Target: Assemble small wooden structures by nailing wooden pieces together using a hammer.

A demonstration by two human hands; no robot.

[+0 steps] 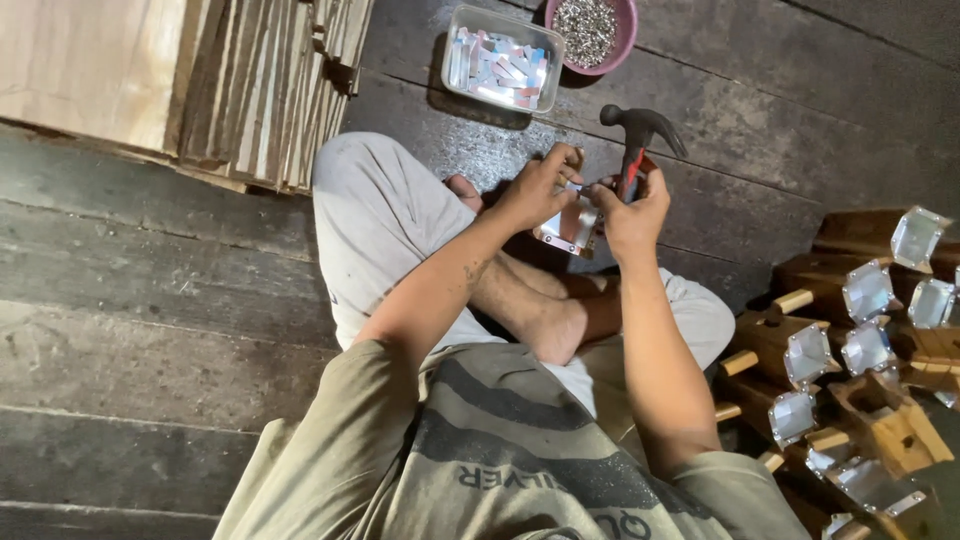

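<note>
Both hands (590, 195) raised together, fingers curled closed.

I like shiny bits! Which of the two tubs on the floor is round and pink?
The pink bowl at the top, full of small silvery bits. The tray beside it is rectangular, clear, and holds flat strips.

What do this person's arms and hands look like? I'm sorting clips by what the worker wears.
Both arms are bare from the short sleeves down. The left hand and right hand wear no gloves, and no rings or watch can be made out. The shirt is olive-grey with dark printed lettering. A small dark mark, perhaps a tattoo, shows on the left forearm.
</note>
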